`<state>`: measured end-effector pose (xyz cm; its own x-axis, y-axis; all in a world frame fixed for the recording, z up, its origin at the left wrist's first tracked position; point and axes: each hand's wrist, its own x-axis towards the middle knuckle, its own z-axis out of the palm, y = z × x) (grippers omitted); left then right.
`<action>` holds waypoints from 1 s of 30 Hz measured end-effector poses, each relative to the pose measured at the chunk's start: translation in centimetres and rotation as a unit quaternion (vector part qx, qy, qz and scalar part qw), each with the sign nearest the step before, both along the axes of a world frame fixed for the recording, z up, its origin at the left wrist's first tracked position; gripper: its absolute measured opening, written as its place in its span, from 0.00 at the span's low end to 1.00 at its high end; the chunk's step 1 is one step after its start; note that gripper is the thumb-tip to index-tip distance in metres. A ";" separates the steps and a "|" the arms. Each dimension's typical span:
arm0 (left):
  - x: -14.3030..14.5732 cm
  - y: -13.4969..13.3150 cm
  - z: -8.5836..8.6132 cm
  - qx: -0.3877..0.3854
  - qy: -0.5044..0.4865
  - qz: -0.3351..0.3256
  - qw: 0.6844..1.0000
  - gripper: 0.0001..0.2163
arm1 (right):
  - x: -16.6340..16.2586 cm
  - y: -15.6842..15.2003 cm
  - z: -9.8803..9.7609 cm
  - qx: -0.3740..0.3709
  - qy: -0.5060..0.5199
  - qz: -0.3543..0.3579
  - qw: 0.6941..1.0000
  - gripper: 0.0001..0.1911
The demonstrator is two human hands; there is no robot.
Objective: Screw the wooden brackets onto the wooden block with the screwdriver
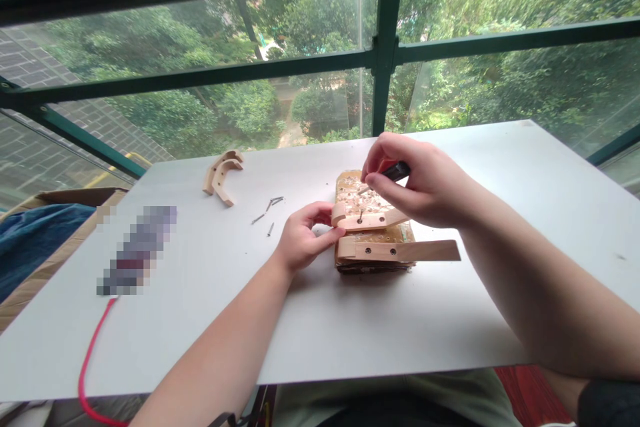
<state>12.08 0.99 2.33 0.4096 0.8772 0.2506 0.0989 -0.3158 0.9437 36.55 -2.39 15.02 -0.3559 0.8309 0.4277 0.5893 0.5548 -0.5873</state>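
The fingers of the left hand (300, 237) are nearly closed: they pinch the left end of the upper wooden piece (371, 222), which lies on top of the brown block (376, 238). The fingers of the right hand (425, 177), above the right part of this block, are curled round the dark handle of what seems to be a screwdriver (397, 171), with no visible gap.

Far to the left of the block is a cardboard box (83, 197) with blue cloth (43, 240) inside. Closer to the block, on the white table (300, 347), lies a pixelated object (140, 247), with a red cable (89, 353) at its near end. Then come two curved wooden pieces (219, 183), farther back, and loose screws (271, 229) between these and the block. On the block, a standing screw (361, 217) rises from the upper wooden piece; the lower wooden piece (425, 251) lies along the near edge, its right end reaching past the block.

I judge the upper wooden piece light and stiff, smooth but not very slippery; held loosely, it may turn. Its thick left end seems a good place to take hold, with fingertips away from the standing screw. The screwdriver is better held by its handle, because the thin shaft offers little grip.
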 end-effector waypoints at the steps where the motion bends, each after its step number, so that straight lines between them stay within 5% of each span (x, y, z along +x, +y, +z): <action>1: 0.0 0.0 0.0 0.000 -0.001 0.002 1.000 0.17 | 0.2 0.1 0.1 0.003 0.000 -0.005 1.000 0.02; 8: 0.0 0.1 -0.1 0.003 0.001 -0.001 1.000 0.16 | 1.5 1.6 -1.0 0.029 -0.068 -0.012 0.997 0.09; 13: -0.1 0.2 -0.2 0.007 0.005 -0.010 1.000 0.16 | 1.1 2.1 -2.0 -0.049 -0.149 0.033 0.987 0.12; 19: -0.1 0.2 0.0 0.009 0.010 -0.006 1.000 0.16 | 0.7 2.0 -2.0 -0.096 -0.204 0.012 0.974 0.13; 30: -0.1 0.2 -0.1 0.010 0.010 -0.011 1.000 0.15 | 0.0 1.2 -1.5 -0.072 -0.277 0.016 0.958 0.07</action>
